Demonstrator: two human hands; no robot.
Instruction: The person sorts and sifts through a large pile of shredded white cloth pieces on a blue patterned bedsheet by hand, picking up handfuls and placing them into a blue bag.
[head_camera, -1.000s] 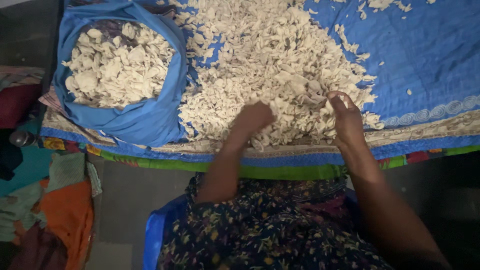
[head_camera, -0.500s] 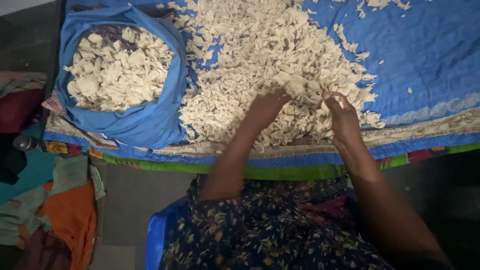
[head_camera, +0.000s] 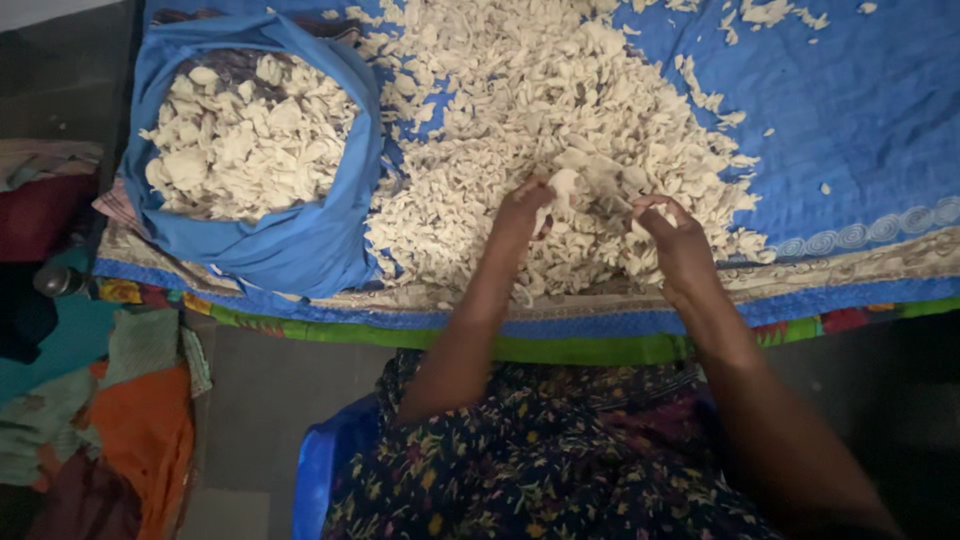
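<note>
Hands have drawn together since a second ago: we see our left hand (head_camera: 522, 205) lifted off the pale chip heap (head_camera: 560, 120) on the blue cloth (head_camera: 850, 110), fingers seemingly pinching one piece, right hand (head_camera: 672, 240) loosely curled nearby.

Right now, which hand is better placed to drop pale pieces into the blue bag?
Left, probably. The left hand sits in the loose pile on the side nearer the blue bag. The right hand is farther off and would have to cross over the left arm.
</note>
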